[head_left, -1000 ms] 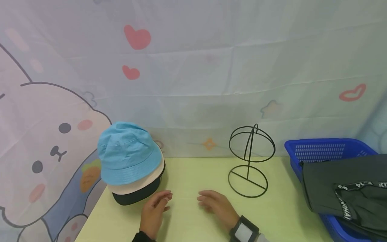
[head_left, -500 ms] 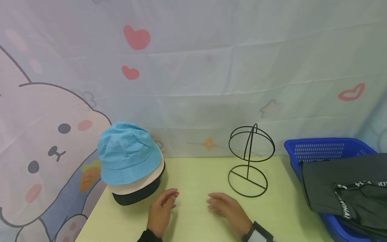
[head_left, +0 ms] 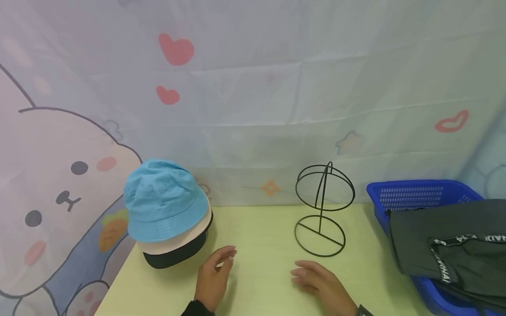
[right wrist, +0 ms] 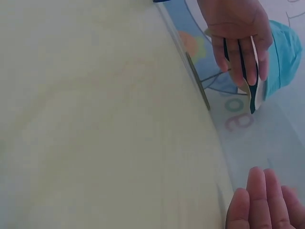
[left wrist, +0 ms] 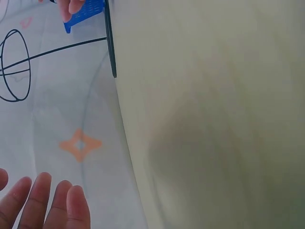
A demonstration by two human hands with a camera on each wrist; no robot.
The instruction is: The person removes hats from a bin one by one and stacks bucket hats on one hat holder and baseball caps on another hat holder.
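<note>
Fingers [head_left: 225, 256] of my left hand [head_left: 213, 276] and right hand [head_left: 322, 283] lie relaxed (grasping nothing) on the desk [head_left: 257, 245], lower centre, between the hat stack [head_left: 168, 210] and wire stand [head_left: 322, 210].

The person's left hand [head_left: 213, 276] is bare, with a dark sleeve cuff visible at the wrist. The right hand [head_left: 322, 283] is also bare, with the edge of a dark wrist-worn band at the bottom of the head view. No rings appear on the fingers [left wrist: 45, 202].
</note>
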